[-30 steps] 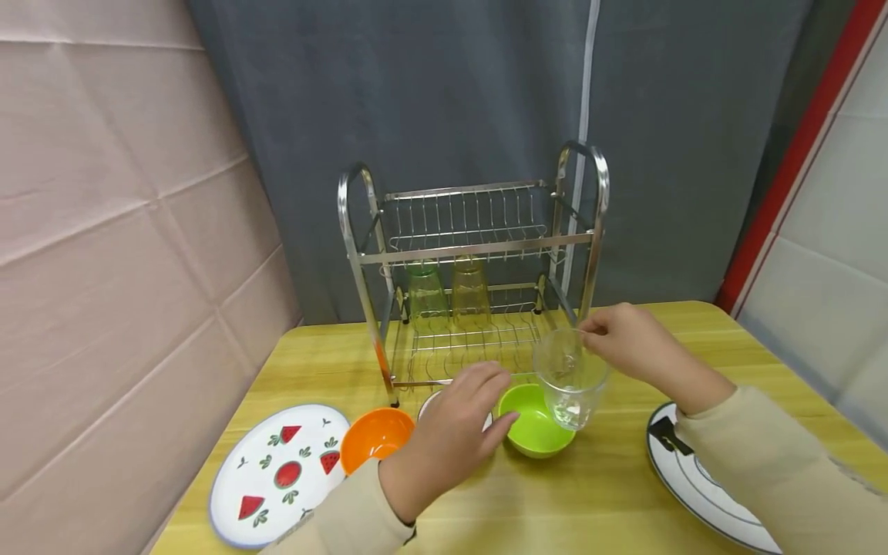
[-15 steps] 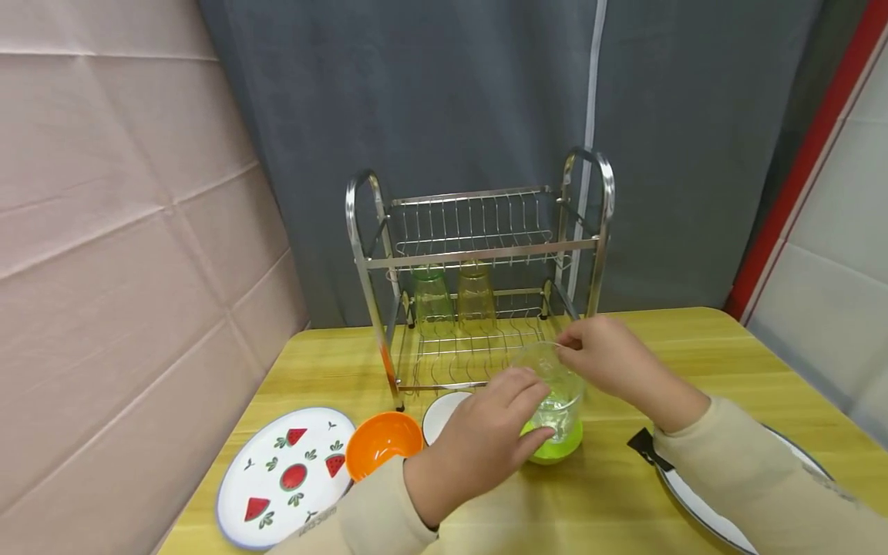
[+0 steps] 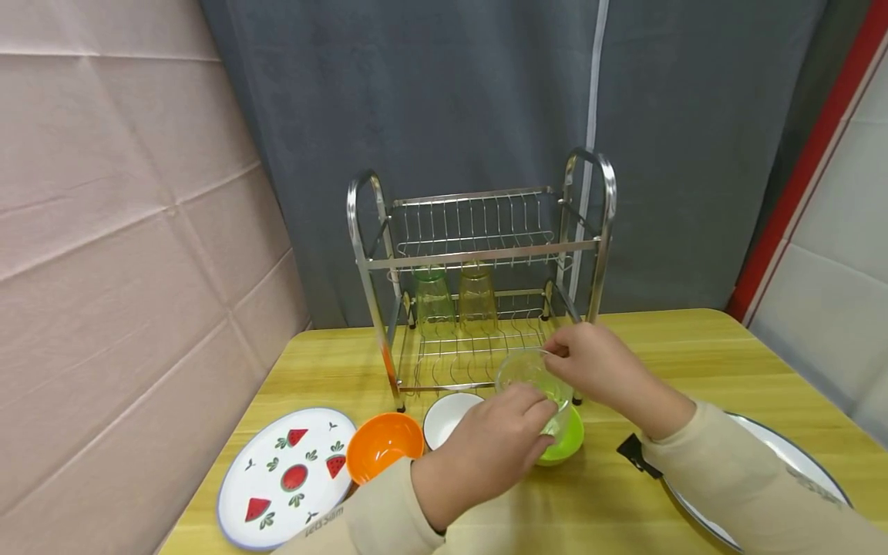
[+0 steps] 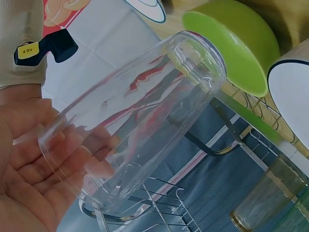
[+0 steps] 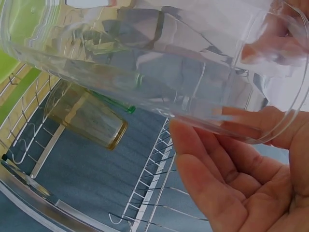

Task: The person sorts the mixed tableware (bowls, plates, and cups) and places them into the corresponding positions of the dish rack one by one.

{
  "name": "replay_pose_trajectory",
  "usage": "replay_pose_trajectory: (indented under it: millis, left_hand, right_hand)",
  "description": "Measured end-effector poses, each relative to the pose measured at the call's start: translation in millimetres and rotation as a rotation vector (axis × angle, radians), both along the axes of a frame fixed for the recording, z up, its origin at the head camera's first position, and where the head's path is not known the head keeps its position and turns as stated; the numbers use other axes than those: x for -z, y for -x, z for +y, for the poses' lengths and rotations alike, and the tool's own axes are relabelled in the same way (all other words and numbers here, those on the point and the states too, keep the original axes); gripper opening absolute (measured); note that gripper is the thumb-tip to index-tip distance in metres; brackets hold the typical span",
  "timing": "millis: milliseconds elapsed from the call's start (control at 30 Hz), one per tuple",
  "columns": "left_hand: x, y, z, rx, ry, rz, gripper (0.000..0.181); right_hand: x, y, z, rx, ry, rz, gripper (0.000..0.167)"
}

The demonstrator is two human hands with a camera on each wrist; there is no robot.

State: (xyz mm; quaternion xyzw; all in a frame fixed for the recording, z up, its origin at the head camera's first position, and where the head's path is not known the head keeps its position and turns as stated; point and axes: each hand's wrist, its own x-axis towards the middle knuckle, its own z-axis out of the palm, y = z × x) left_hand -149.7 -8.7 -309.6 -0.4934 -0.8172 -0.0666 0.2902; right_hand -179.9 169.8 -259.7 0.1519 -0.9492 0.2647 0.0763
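Observation:
My right hand (image 3: 597,374) pinches the rim of a clear drinking glass (image 4: 140,111), which tilts over a lime-green bowl (image 3: 572,438). My left hand (image 3: 482,455) is close by the glass, fingers loosely bent, covering part of it in the head view; firm contact is not plain. In the left wrist view, fingers show through the clear wall near the rim, and the glass's base lies by the green bowl. A white bowl (image 3: 447,416) and an orange bowl (image 3: 384,445) stand to the left, partly behind my left arm.
A two-tier metal dish rack (image 3: 486,253) stands behind the bowls. On its lower tier are a green glass (image 3: 434,304) and a yellow glass (image 3: 477,301), both upside down. A watermelon-patterned plate (image 3: 277,439) lies left, and a white plate (image 3: 784,451) sits under my right arm.
My right hand has carried the clear glass leftward to my left hand. The left hand has shifted a little right, and its fingers have bent more. The dark-rimmed white bowl is more exposed.

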Motion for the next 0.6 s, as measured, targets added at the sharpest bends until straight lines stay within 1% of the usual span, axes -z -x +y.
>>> replay_pose_trajectory:
  millis: [133,333,433,500,600]
  left_hand:
    - [0.1,0.0,-1.4,-0.024,0.009,0.006,0.021]
    - [0.2,-0.3,-4.2,-0.077,0.027,0.071,0.009]
    - [0.7,-0.9,-6.1,-0.103,0.042,0.093,0.009]
    - [1.5,-0.8,-7.2,-0.113,0.046,0.105,0.009]
    - [3.2,-0.2,-8.4,-0.108,0.026,0.131,0.009]
  right_hand:
    - [-0.5,-0.8,-1.9,0.003,0.004,-0.006,0.014]
    - [-2.1,-0.2,-4.8,-0.006,0.004,-0.013,0.014]
    - [-2.8,0.1,-7.1,-0.01,0.002,-0.024,0.014]
    - [-3.2,0.2,-8.6,-0.009,0.001,-0.028,0.014]
    - [-2.7,0.6,-9.9,-0.008,0.002,-0.022,0.014]
